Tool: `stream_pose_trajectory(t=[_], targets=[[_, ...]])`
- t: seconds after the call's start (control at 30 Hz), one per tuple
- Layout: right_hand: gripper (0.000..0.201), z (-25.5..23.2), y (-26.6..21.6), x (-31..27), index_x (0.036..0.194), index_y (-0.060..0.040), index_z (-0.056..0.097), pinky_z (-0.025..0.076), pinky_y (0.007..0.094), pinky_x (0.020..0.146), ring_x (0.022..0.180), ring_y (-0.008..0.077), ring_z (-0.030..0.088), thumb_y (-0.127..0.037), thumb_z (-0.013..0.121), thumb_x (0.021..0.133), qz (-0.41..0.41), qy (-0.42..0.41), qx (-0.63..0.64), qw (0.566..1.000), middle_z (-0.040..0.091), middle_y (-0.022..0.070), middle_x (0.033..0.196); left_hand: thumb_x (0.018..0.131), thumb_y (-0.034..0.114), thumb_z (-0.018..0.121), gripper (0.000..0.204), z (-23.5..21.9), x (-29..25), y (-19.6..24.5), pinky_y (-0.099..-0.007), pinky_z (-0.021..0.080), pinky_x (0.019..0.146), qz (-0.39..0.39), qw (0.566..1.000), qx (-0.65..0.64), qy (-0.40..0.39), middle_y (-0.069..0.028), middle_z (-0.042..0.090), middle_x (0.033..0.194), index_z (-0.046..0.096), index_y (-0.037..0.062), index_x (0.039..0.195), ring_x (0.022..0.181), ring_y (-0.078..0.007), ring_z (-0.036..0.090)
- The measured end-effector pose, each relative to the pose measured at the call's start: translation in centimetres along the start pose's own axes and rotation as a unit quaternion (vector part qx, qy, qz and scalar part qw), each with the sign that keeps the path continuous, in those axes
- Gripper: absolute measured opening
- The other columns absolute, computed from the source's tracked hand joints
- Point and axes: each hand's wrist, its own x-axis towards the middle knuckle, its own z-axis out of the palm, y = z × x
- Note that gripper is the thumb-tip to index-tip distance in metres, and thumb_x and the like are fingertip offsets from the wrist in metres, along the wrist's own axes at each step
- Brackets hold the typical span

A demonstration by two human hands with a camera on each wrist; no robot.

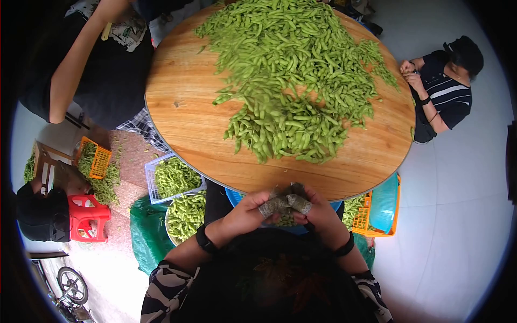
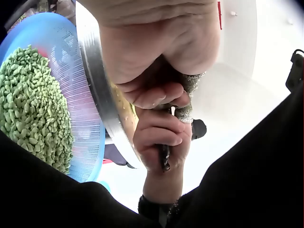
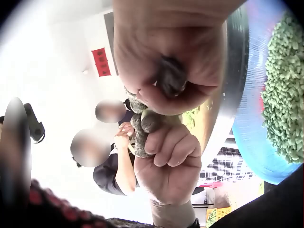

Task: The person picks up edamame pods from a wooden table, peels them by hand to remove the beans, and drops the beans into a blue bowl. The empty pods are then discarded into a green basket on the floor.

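Note:
Both hands meet at the table's near edge, their thumbs side by side under grey speckled wraps. My left hand [image 1: 249,210] has its fingers curled, seen in the right wrist view with the wrapped thumb [image 3: 138,137] against the other hand. I cannot tell what lies between its fingertips. My right hand [image 1: 319,211] curls its fingers round a small dark object [image 3: 172,76] in its palm. From the left wrist view, the same dark piece [image 2: 165,159] shows as a thin strip. A large pile of green soybean pods [image 1: 291,64] covers the far part of the round wooden table [image 1: 177,107].
A blue basket [image 2: 97,142] of shelled beans [image 2: 33,109] stands below the hands. Crates of pods [image 1: 175,177], an orange basket [image 1: 371,215] and a green sack [image 1: 148,237] flank the lap. Other people sit round the table; a red stool [image 1: 89,215] is at left.

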Motion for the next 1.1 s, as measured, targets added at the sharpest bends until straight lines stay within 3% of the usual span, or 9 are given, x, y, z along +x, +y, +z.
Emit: stream_pose_trajectory(t=[0.27,0.33,0.47,0.67,0.73,0.83,0.97,1.03,1.1], targets=[[0.028,-1.2,1.0,0.7,0.112,-0.0075,0.058,0.040,0.0257,0.048,0.052,0.0140,0.052,-0.014,0.064,0.086,-0.016,0.015,-0.191,0.981,0.060,0.0042,0.075,0.097,0.009,0.051,0.012,-1.3,-1.1,-1.3,-0.0208,0.042,0.059,0.028,0.998,0.047,0.032,0.0017,0.059,0.078,0.061,0.0059,0.092,0.067,-0.0061,0.051],[0.029,-1.2,0.9,0.7,0.107,-0.0046,0.059,0.046,0.0312,0.053,0.058,0.0270,0.059,-0.014,0.068,0.081,-0.241,0.037,-0.522,0.818,0.062,0.0138,0.078,0.094,0.005,0.052,0.010,-2.5,-2.1,-0.6,-0.0216,0.043,0.060,0.061,0.990,0.100,0.083,0.0008,0.060,0.078,0.062,0.0040,0.093,0.068,-0.0069,0.053],[0.026,2.0,-1.2,1.0,0.097,-0.0008,0.059,0.050,0.0335,0.065,0.070,0.0234,0.061,-0.014,0.072,0.079,-0.213,0.070,-0.549,0.805,0.061,0.0125,0.081,0.089,0.001,0.056,0.011,-6.5,-5.7,-0.1,-0.0231,0.046,0.060,0.116,0.938,0.187,0.267,-0.0029,0.064,0.081,0.065,0.0008,0.095,0.067,-0.0082,0.056],[0.032,2.4,-0.5,9.2,0.100,0.0000,0.058,0.051,0.0422,0.061,0.072,0.0353,0.062,-0.015,0.072,0.076,-0.355,0.223,-0.669,0.614,0.061,0.0179,0.085,0.084,0.019,0.071,0.023,-12.9,-10.6,2.2,-0.0338,0.045,0.050,0.074,0.668,0.536,0.511,-0.0140,0.061,0.062,0.061,0.0002,0.076,0.053,-0.0253,0.059],[0.029,2.6,-0.5,9.4,0.094,0.0005,0.055,0.052,0.0421,0.061,0.071,0.0356,0.062,-0.014,0.071,0.075,-0.357,0.225,-0.682,0.597,0.060,0.0189,0.086,0.084,0.030,0.071,0.030,-13.4,-10.9,3.1,-0.0393,0.047,0.052,-0.044,0.589,0.614,0.523,-0.0144,0.061,0.065,0.059,0.0023,0.079,0.059,-0.0343,0.060],[0.028,2.2,-0.6,9.0,0.090,0.0005,0.055,0.052,0.0409,0.061,0.072,0.0346,0.063,-0.012,0.072,0.072,-0.357,0.259,-0.693,0.570,0.060,0.0184,0.084,0.083,0.029,0.071,0.028,-13.3,-9.5,3.2,-0.0414,0.048,0.053,0.027,0.444,0.704,0.554,-0.0142,0.060,0.069,0.059,0.0038,0.081,0.061,-0.0343,0.060],[0.025,1.7,-0.5,6.0,0.097,-0.0012,0.060,0.052,0.0374,0.061,0.067,0.0323,0.062,-0.009,0.069,0.075,-0.365,0.246,-0.567,0.696,0.063,0.0154,0.083,0.083,0.010,0.066,0.009,-7.2,-4.6,3.2,-0.0399,0.049,0.058,0.196,0.766,0.488,0.369,-0.0167,0.062,0.074,0.063,0.0015,0.085,0.067,-0.0351,0.062],[0.031,3.4,-0.3,4.4,0.100,-0.0009,0.060,0.051,0.0291,0.065,0.069,0.0198,0.064,-0.005,0.073,0.073,-0.295,0.210,-0.350,0.864,0.064,0.0116,0.079,0.086,0.005,0.060,0.009,-5.2,-2.2,1.7,-0.0353,0.050,0.060,0.143,0.889,0.370,0.228,-0.0180,0.062,0.076,0.064,0.0017,0.093,0.070,-0.0347,0.063],[0.028,3.0,1.0,3.7,0.103,-0.0009,0.060,0.051,0.0286,0.068,0.074,0.0181,0.065,-0.006,0.071,0.077,-0.331,0.197,-0.365,0.847,0.066,0.0115,0.083,0.086,0.002,0.059,0.012,-3.5,0.0,0.6,-0.0321,0.051,0.060,0.114,0.925,0.310,0.189,-0.0142,0.065,0.080,0.063,0.0019,0.098,0.070,-0.0284,0.066]])
